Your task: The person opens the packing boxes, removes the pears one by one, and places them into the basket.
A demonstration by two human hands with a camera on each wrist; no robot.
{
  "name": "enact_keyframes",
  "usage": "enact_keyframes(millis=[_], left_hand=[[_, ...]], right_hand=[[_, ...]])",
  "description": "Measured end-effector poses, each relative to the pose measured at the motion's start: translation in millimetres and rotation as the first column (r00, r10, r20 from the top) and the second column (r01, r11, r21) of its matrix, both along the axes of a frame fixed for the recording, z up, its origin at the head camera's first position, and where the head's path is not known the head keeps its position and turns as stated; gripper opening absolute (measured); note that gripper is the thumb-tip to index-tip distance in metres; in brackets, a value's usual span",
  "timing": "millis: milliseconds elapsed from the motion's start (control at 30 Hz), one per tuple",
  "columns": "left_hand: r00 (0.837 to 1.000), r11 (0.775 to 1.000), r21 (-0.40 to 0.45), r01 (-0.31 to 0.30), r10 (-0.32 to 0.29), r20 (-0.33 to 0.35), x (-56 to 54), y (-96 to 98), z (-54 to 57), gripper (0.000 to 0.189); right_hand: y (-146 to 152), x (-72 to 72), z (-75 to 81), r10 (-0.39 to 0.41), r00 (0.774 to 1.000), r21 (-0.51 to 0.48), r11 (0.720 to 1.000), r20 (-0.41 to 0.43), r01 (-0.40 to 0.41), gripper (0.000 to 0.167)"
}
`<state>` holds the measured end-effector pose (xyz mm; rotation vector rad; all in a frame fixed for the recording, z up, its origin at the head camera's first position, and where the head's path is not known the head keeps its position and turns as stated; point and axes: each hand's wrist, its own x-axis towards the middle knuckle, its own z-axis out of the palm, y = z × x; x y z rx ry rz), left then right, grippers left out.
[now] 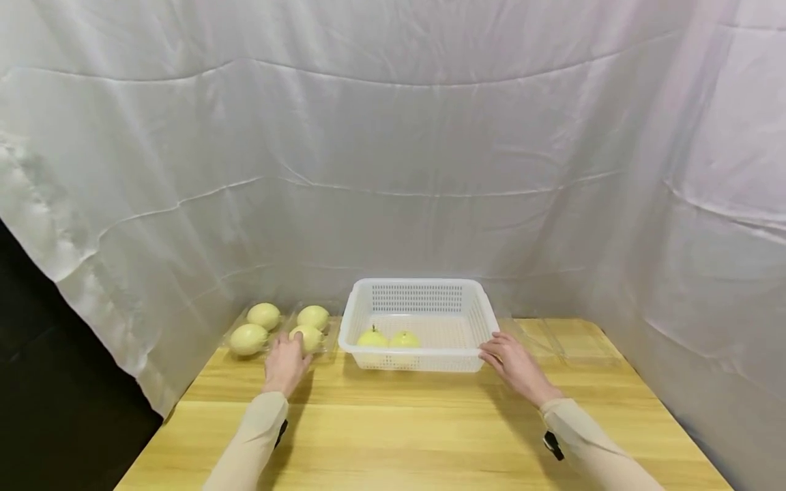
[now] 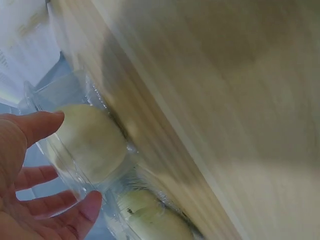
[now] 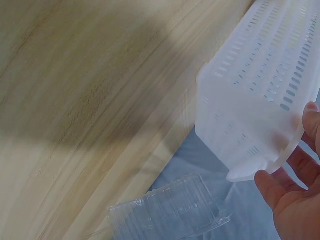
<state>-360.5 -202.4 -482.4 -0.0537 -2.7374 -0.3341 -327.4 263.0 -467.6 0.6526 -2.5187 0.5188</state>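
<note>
A white perforated basket stands at the back middle with two yellow-green pears inside near its front wall. My right hand grips its front right corner; in the right wrist view the thumb and fingers lie on both sides of the rim. To the left, pears sit in two clear plastic boxes. My left hand reaches over the front of these boxes. In the left wrist view its thumb overlaps a pear while the other fingers spread beside the box.
More pears lie in the leftmost clear box. Right of the basket are clear plastic containers near the table's back edge. A light curtain hangs behind and at both sides of the wooden table.
</note>
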Motion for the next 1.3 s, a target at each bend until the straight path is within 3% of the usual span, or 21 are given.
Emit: enact_keyframes(millis=[167, 300, 500, 667, 800, 967, 1100, 1300], left_hand=[[1.000, 1.000, -0.005, 0.000, 0.000, 0.002, 3.5, 0.1, 1.8, 0.052], [0.999, 0.998, 0.046, -0.030, 0.031, -0.018, 4.9, 0.4, 3.6, 0.064], [0.998, 0.993, 0.099, -0.061, 0.064, -0.026, 6.2, 1.8, 1.0, 0.061], [0.996, 0.982, 0.167, -0.092, 0.092, 0.004, 4.2, 3.4, 3.8, 0.053], [0.992, 0.954, 0.278, -0.117, 0.098, 0.079, 0.7, 2.7, 13.1, 0.057], [0.985, 0.923, 0.370, -0.106, 0.046, 0.167, -0.9, -0.4, 27.2, 0.075], [0.977, 0.901, 0.428, -0.075, -0.019, 0.210, 0.4, -5.8, 31.7, 0.081], [0.934, 0.852, 0.516, -0.094, -0.103, 0.341, 5.6, -20.7, 30.6, 0.094]], right_hand=[[0, 0.5, -0.2, 0.008, 1.000, -0.002, 1.000, 0.002, -0.008, 0.022], [-1, -1.6, -0.9, 0.015, 0.999, -0.012, 1.000, -0.029, -0.015, 0.021], [-3, -1.9, -2.2, 0.033, 0.997, -0.017, 0.999, -0.065, -0.034, 0.018], [-4, -1.6, -0.7, 0.020, 0.999, -0.035, 0.999, -0.049, -0.022, 0.019], [-2, -2.4, 1.7, 0.032, 0.998, -0.023, 0.999, -0.049, -0.033, 0.018], [0, -5.7, 6.5, 0.062, 0.996, -0.030, 0.997, -0.070, -0.064, 0.016], [2, -4.9, 6.0, 0.068, 0.994, -0.027, 0.997, -0.082, -0.071, 0.015], [-2, -2.6, 2.7, 0.066, 0.995, -0.021, 0.997, -0.073, -0.068, 0.015]])
